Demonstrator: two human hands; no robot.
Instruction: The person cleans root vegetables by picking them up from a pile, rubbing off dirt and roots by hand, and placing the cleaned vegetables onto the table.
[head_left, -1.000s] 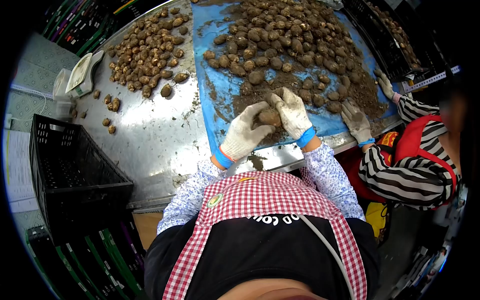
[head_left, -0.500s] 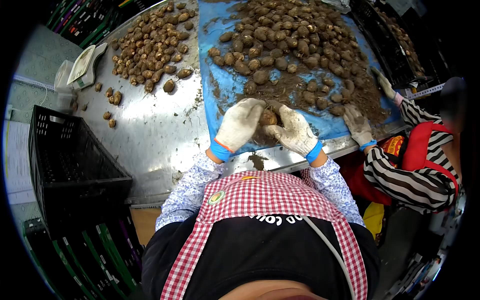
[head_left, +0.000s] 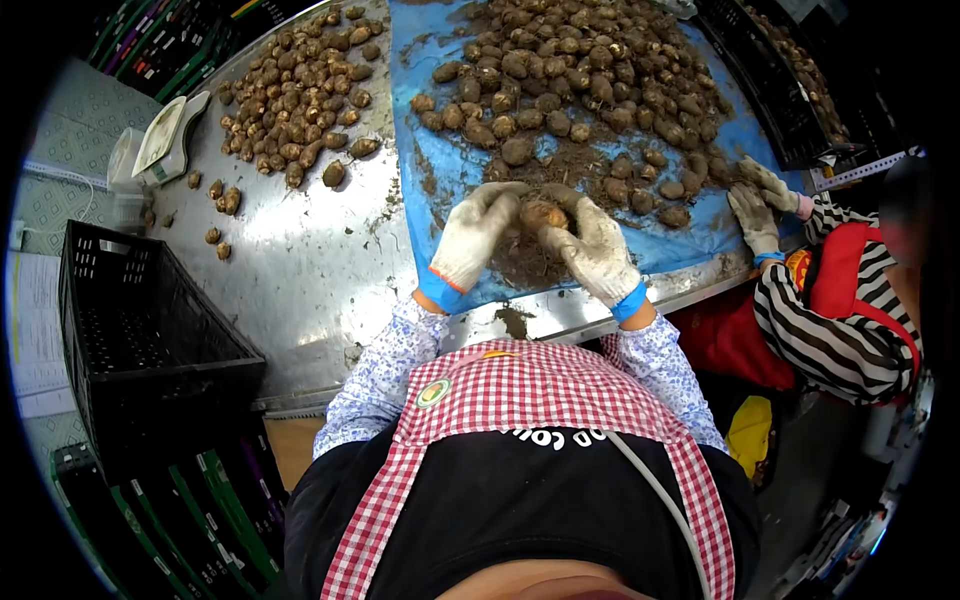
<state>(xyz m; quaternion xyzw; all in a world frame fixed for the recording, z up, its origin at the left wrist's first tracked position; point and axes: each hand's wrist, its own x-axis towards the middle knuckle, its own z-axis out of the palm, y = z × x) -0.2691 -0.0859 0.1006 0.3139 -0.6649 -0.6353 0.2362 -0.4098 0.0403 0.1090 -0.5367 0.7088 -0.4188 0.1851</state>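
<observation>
Between my two gloved hands is a brown root vegetable [head_left: 543, 215], over the near part of a blue sheet [head_left: 430, 170]. My left hand [head_left: 479, 233], in a dirty white glove, has its fingers curled against the root's left side. My right hand [head_left: 592, 247] grips it from the right, thumb on the near side. Loose soil lies under and around both hands. Beyond them a large heap of soil-covered roots [head_left: 590, 65] spreads over the sheet. A second pile of cleaner-looking roots [head_left: 295, 95] sits on bare metal to the left.
A black crate [head_left: 160, 370] stands at the left edge, with a scale [head_left: 172, 135] behind it. Another crate [head_left: 790, 90] holding roots is at the back right. On the right, a co-worker's gloved hands [head_left: 757, 215] are over the sheet's edge.
The root has turned between my hands, which stay close together. The co-worker's near hand has moved right, beside the other one.
</observation>
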